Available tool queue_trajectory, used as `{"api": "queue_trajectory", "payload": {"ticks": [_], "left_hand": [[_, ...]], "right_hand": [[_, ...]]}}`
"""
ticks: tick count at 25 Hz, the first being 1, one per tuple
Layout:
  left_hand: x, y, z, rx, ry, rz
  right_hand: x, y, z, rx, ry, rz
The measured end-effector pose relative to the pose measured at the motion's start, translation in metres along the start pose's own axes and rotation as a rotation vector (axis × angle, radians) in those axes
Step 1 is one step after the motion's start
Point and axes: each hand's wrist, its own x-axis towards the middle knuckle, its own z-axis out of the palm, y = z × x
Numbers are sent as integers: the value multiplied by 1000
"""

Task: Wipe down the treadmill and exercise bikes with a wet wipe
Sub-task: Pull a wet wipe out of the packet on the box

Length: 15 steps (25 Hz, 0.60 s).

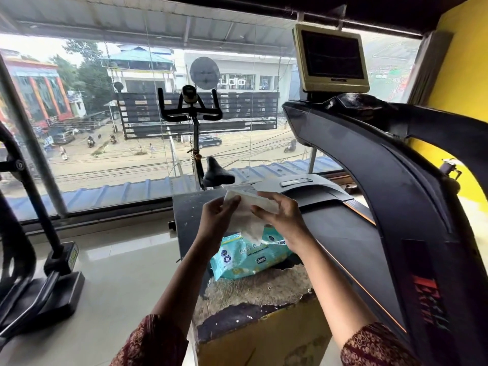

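A white wet wipe (250, 216) is stretched between both hands above a light-blue wet-wipe pack (245, 257). My left hand (215, 220) pinches its left edge and my right hand (284, 220) pinches its right edge. The wipe's lower end hangs down to the pack's opening. The pack lies on a worn box top (253, 294). A black treadmill (396, 180) with a beige screen (331, 58) rises on the right, its belt (340, 233) running past my right arm. A black exercise bike (195, 133) stands by the window ahead.
Another black machine's frame and foot (52, 273) stands at the left on the pale tiled floor (118, 273). A large glass window (105, 128) closes off the front. A yellow wall (464, 62) lies behind the treadmill at the right.
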Motion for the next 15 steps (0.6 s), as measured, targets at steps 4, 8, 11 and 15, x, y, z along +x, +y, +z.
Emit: {"api": "queue_trajectory", "payload": {"ticks": [4,8,11,15], "left_hand": [[-10,4,-1,-5,-109,-20],[-7,-6,0,207,52,106],[-11,-11,14,519,68,405],[-22,-18,26,623,-25,666]], "right_hand": [[-5,2,-2,65,165,41],[-7,5,0,55,330,104],[-10,-2,10,31,427,161],[-16,-17,13,203,392,237]]}}
